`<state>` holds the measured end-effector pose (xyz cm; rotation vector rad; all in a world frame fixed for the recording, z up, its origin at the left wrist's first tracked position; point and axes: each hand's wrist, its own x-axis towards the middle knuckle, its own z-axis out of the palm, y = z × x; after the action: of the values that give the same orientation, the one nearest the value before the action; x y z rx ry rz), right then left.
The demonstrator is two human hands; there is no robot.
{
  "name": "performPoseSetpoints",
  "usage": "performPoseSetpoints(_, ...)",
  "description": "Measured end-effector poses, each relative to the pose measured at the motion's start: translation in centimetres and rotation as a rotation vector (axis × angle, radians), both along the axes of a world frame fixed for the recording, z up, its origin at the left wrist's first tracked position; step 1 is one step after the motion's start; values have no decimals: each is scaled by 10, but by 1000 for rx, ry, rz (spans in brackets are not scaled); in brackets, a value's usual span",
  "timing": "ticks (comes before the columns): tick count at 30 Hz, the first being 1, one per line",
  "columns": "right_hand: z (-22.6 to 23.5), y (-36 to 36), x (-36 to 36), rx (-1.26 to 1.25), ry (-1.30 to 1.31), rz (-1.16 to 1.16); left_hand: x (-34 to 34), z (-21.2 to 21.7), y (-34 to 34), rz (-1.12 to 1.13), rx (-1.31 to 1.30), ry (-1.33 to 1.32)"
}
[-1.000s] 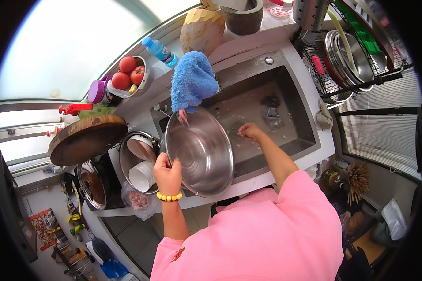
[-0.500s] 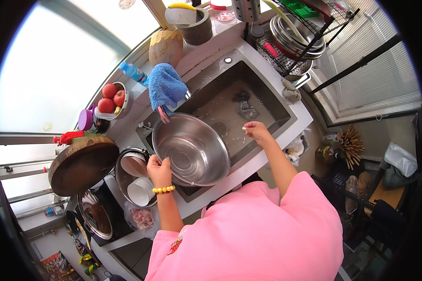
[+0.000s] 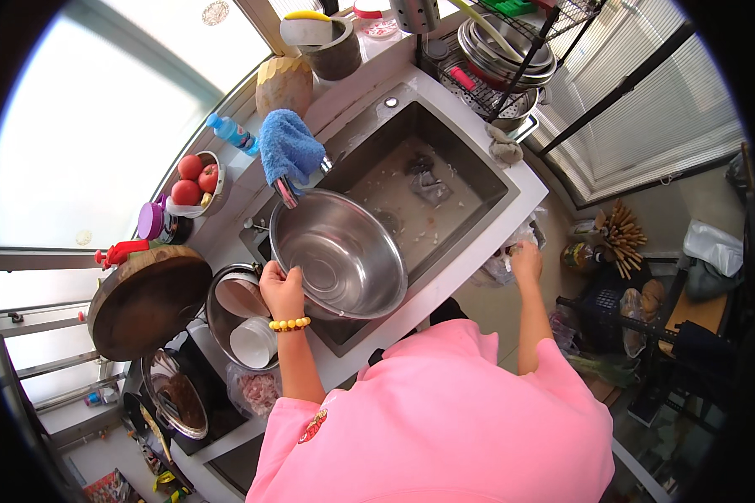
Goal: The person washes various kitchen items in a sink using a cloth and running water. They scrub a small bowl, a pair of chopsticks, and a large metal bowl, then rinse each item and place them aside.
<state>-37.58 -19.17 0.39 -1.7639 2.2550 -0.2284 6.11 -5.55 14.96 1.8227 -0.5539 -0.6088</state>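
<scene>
My left hand [image 3: 282,289], with a yellow bead bracelet at the wrist, grips the near left rim of a steel basin [image 3: 369,251]. The basin is tilted over the left part of the sink and holds nothing that I can see. My right hand [image 3: 525,261] is beyond the sink's right corner, at a plastic bag [image 3: 499,270] beside the counter edge. Its fingers are curled together, with a bit of white at the tips too small to name. In the dark sink [image 3: 466,239], small white scraps and a dark clump lie on the bottom.
A blue cloth [image 3: 289,147] drapes over the faucet [image 3: 285,193], close to the basin. Left of the basin stand a pot [image 3: 218,323] with white bowls, a round wooden board [image 3: 147,298] and a bowl of tomatoes [image 3: 218,197]. A rack [image 3: 512,105] holds steel bowls.
My right hand has moved from above the sink, where it pinched a small white piece, right and down to the plastic bag. My left hand still grips the basin, almost in place.
</scene>
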Motion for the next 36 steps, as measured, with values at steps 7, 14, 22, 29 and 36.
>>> performPoseSetpoints(7,24,-24,50,-208,-13,180,-5,14,-3,9,61,-80)
performPoseSetpoints(14,-38,-52,168,104,-475,708,-8,15,-7,-20,106,-235)
performPoseSetpoints(22,-148,-65,274,489,-84,1218,-18,23,-16,35,180,-230)
performPoseSetpoints(29,-203,-67,308,612,129,1196,-25,27,-21,113,230,-160)
performPoseSetpoints(36,-251,-51,294,616,96,1239,-26,26,-27,149,252,-139)
